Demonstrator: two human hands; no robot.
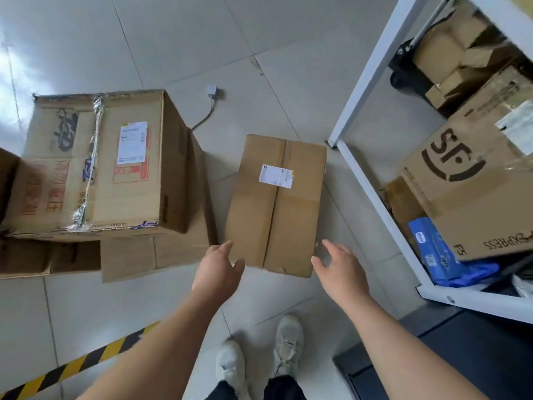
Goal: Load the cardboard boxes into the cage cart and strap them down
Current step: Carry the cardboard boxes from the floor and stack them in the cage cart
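Note:
A plain brown cardboard box (277,206) with a white label lies on the tiled floor in the middle. My left hand (217,269) hovers open at its near left corner, fingers apart. My right hand (337,268) is open by its near right corner, just off the cardboard. A larger taped box (95,166) with red print sits on flattened boxes at the left. The white-framed cage cart (372,194) stands at the right and holds a box with black printed letters (476,183).
Blue packets (444,256) lie low in the cart beneath the lettered box. A small trolley with more boxes (450,56) is behind the cart. A white plug and cable (212,95) lie on the floor. Yellow-black tape (86,359) marks the floor near left.

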